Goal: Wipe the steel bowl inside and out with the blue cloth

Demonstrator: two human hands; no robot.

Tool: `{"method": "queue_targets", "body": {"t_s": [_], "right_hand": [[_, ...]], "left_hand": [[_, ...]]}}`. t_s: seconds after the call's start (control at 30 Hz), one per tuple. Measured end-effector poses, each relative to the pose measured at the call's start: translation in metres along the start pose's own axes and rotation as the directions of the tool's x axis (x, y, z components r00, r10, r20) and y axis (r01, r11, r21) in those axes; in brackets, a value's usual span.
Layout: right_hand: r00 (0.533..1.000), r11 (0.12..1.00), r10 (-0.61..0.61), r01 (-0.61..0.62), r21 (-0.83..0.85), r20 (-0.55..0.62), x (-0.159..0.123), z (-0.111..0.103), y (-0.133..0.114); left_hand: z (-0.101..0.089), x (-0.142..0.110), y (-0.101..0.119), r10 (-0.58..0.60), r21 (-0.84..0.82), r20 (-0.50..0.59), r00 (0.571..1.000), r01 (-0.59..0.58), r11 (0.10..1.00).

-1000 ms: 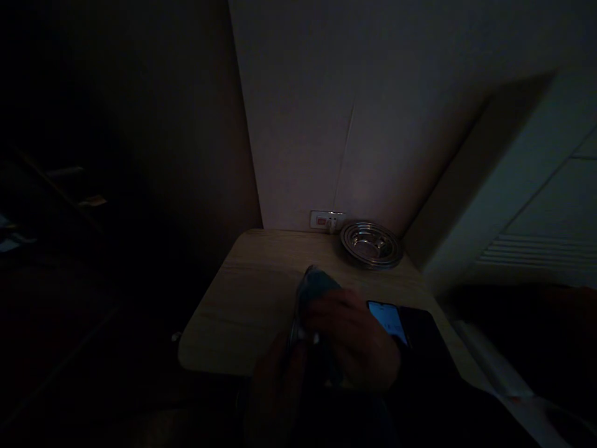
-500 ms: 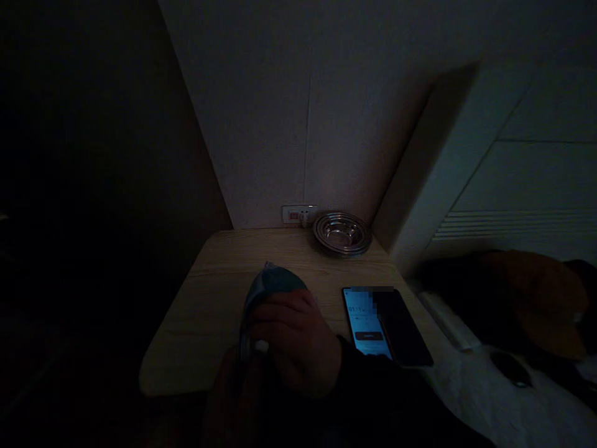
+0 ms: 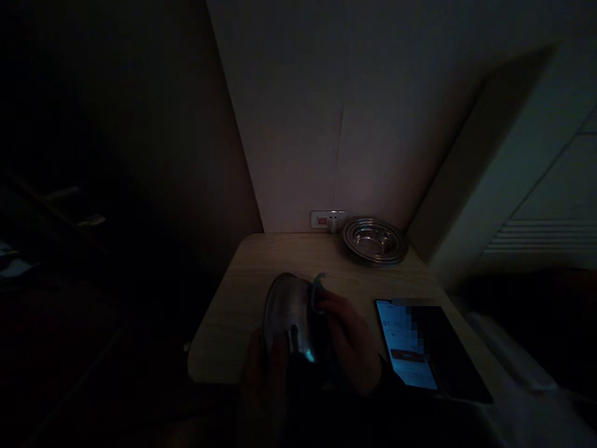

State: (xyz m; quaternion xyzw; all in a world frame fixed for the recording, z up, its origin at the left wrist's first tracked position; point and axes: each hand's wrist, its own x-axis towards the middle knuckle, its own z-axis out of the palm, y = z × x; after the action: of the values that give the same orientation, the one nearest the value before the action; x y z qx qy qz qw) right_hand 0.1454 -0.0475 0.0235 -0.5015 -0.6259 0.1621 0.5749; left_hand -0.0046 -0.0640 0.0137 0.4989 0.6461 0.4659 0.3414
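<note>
The room is very dark. My left hand [image 3: 268,373] grips the lower edge of a shiny steel plate [image 3: 286,314] that stands on edge above the near side of a small wooden table [image 3: 242,292]. My right hand [image 3: 352,342] is closed on a blue cloth [image 3: 319,287] pressed against the plate's far face. Most of the cloth is hidden behind the plate and the hand.
A stack of steel plates [image 3: 374,239] sits at the table's back right, by a wall socket [image 3: 326,219]. A lit phone [image 3: 405,345] lies on a dark flat object [image 3: 448,348] at the table's right. A bed edge [image 3: 513,367] lies to the right; darkness fills the left.
The plate has turned, so its shiny face shows now, where before the blue cloth and my right hand covered it. The view swung back and forth.
</note>
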Motion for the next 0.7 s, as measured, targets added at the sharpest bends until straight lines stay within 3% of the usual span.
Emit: {"method": "queue_targets", "body": {"t_s": [0.2,0.3,0.4,0.5,0.6,0.7], "right_hand": [[0.943,0.947,0.315,-0.305,0.104,-0.103,-0.001,-0.007,0.016],[0.909,0.919,0.387,-0.368,0.141,-0.156,0.004,-0.013,0.011],[0.901,0.92,0.385,-0.359,0.155,-0.2,0.009,-0.015,0.001],[0.942,0.966,0.257,-0.241,0.098,-0.215,0.006,-0.01,-0.014],[0.99,0.999,-0.006,0.001,-0.037,-0.138,-0.003,-0.005,-0.032],[0.967,0.945,-0.253,0.254,-0.208,0.032,-0.01,-0.004,-0.044]], "left_hand": [[-0.008,-0.011,-0.005,-0.01,0.013,-0.022,1.0,0.011,1.0],[-0.008,-0.015,-0.006,-0.044,-0.008,-0.012,0.999,0.044,0.999],[-0.005,-0.013,0.004,-0.129,-0.086,0.002,0.992,0.128,0.988],[-0.003,-0.012,0.019,-0.141,-0.154,0.048,0.989,0.147,0.977],[-0.004,-0.011,0.025,-0.087,-0.125,0.058,0.995,0.094,0.988],[-0.005,-0.009,0.023,-0.099,-0.093,0.098,0.99,0.109,0.99]]}}
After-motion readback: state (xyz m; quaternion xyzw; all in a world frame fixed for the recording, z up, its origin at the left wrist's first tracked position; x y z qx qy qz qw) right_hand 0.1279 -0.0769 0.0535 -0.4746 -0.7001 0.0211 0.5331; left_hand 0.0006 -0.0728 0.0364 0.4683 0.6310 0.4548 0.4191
